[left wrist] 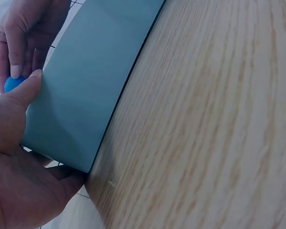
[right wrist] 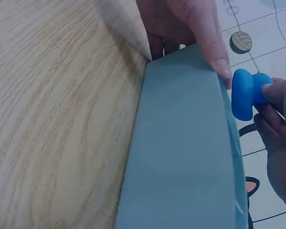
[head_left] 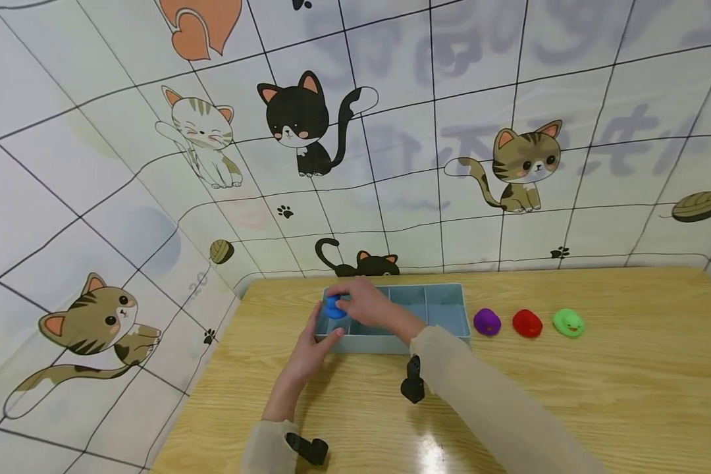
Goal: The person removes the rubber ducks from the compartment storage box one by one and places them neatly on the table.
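Observation:
A blue rubber duck (head_left: 334,311) is pinched between the thumb and fingers of my right hand (head_left: 367,304), above the leftmost compartment of a blue-grey divided box (head_left: 379,344). In the right wrist view the duck (right wrist: 243,98) is held by its head, with its rounded body just above the rim. My left hand (head_left: 305,354) holds the left end of the box. Its thumb lies at the front wall's upper edge, while the other fingers go round the end wall, as the left wrist view shows. My right forearm covers part of the box's middle.
To the right of the box, a purple duck (head_left: 487,322), a red duck (head_left: 527,323) and a green duck (head_left: 568,322) stand in a row on the wooden table (head_left: 628,395). Behind the table hangs a white gridded sheet (head_left: 403,217) printed with cartoon cats.

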Demonstrator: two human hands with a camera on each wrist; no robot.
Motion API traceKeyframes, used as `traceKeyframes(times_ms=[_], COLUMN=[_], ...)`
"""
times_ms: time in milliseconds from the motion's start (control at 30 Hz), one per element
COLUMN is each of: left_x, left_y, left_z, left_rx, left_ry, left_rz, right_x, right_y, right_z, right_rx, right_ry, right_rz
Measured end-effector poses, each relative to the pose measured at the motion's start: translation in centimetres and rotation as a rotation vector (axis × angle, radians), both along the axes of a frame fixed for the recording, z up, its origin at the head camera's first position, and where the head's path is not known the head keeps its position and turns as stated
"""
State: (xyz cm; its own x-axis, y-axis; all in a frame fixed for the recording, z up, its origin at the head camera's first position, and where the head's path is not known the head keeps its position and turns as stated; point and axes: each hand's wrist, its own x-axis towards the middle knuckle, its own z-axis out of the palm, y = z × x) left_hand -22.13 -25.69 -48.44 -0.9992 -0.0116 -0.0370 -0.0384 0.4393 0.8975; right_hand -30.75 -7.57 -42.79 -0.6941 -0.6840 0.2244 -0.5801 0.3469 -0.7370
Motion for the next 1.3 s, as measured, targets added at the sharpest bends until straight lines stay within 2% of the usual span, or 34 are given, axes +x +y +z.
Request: traceKeyframes(times_ms=[167,400,733,1033,1300], left_x=[0.2,0.5,0.9,0.9,0.2], left_y=[-0.1,-0.3,-0.6,-0.6,0.3], left_z=[-0.2,0.1,0.3,0.2,0.2], left_rx=[0.003,-0.032,-0.05,-0.047,-0.038], left_ry=[-0.014,-0.04,-0.05,-0.051,-0.044], left_rz=[0.02,0.051,0.06,0.048,0.03], right_x=[0.7,1.4,2.2,2.2,3.0], right_y=[1.2,4.1,10.1,17.3,24.7], right_z=[1.3,2.6,2.2,2.0,1.6], right_rx=[-0.02,-0.007,-0.068,-0.036,-0.011], right_ry=[0.045,0.076,0.099,0.151,0.086], right_rz=[0.047,0.036,-0.002,-0.063,-0.222])
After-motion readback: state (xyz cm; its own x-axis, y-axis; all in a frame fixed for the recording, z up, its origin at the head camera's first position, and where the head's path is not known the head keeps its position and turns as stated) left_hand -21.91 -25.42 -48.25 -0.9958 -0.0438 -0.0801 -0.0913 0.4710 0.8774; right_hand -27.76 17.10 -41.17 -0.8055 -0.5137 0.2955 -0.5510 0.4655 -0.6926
